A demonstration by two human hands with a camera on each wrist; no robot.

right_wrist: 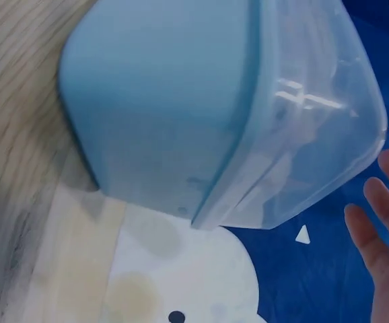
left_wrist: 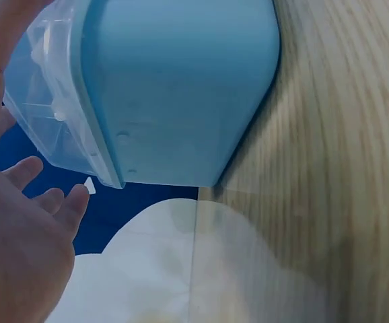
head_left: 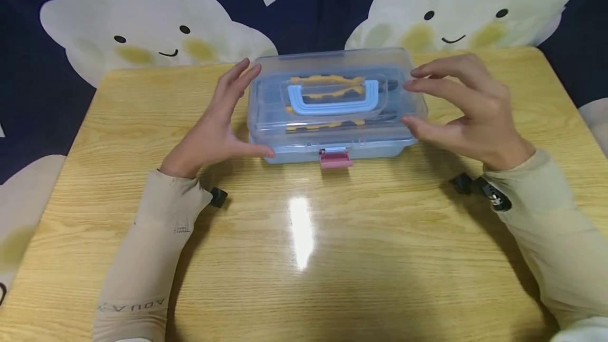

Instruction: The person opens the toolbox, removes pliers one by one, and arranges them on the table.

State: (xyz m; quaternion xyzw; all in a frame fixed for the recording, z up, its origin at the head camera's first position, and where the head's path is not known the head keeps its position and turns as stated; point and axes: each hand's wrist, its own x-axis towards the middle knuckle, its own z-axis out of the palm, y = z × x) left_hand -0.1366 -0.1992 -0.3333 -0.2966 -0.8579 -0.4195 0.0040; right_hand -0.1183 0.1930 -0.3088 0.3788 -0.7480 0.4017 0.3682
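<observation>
A light blue plastic storage box [head_left: 380, 149] stands toward the back of the table under a clear lid [head_left: 271, 125] with a blue carry handle [head_left: 332, 107]. Its pink latch [head_left: 335, 158] sticks out at the front. Through the lid show several yellow-and-dark long tools [head_left: 328, 124], their kind blurred. My left hand [head_left: 214, 120] is spread beside the box's left end, thumb at the front corner. On the other side, my right hand [head_left: 475, 104] has its fingers spread and gently bent, fingertips close by the lid's right end. In the right wrist view, those fingers [right_wrist: 383, 202] stand apart from the lid.
The wooden table [head_left: 356, 257] runs from the box to the front of the view. Behind it hangs a dark blue cloth [head_left: 304, 9] printed with smiling clouds. Both forearms wear beige sleeves [head_left: 142, 257], with small black devices [head_left: 494, 194] at the wrists.
</observation>
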